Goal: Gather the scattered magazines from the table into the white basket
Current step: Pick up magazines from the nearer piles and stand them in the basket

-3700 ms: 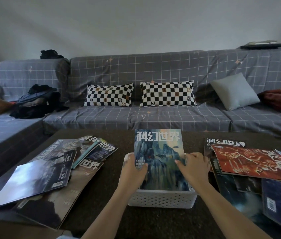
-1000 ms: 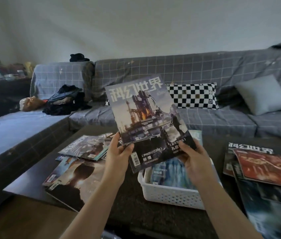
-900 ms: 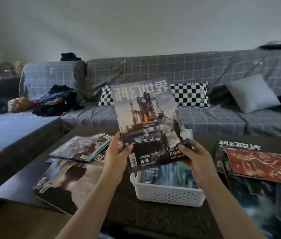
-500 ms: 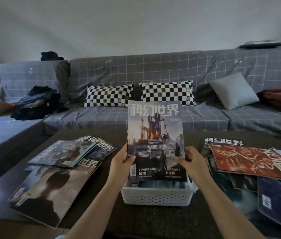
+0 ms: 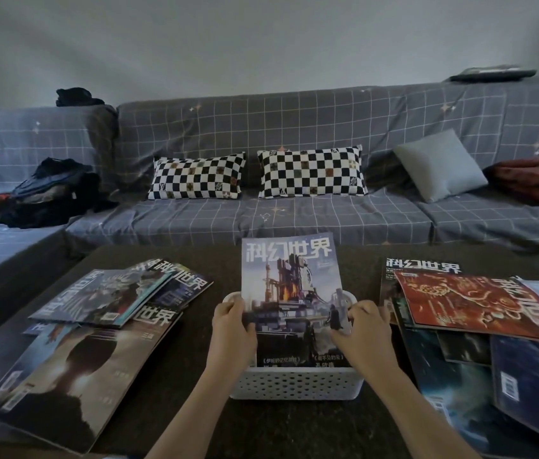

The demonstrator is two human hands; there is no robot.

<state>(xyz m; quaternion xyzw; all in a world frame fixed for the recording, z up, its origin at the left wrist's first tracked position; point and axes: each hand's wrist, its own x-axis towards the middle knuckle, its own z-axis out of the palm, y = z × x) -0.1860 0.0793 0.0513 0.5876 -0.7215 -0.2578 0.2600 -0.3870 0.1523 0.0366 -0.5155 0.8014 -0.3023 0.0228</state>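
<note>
1. The left hand (image 5: 233, 329) grips the left edge of a magazine (image 5: 291, 293), thumb on the cover and fingers curled behind.
2. The right hand (image 5: 360, 326) pinches the same magazine at its right edge, fingers bent onto the cover.
3. This magazine, with a tower scene and white Chinese title, stands tilted in the white basket (image 5: 296, 382); its lower end is inside and its top leans away over the far rim.
4. The basket sits on the dark surface (image 5: 201, 409), between 2 groups of magazines.
5. To the left lies a fanned left pile (image 5: 95, 329), the largest cover showing a dark silhouette against a glow.
6. To the right lies a right pile (image 5: 480, 336), topped by a red cover (image 5: 480, 306) that overlaps darker blue ones.
7. Behind the surface runs a grey grid-patterned sofa (image 5: 294, 127) carrying 2 checkered cushions (image 5: 254, 173), 1 plain grey cushion (image 5: 440, 165) and a heap of dark clothes (image 5: 52, 193).
</note>
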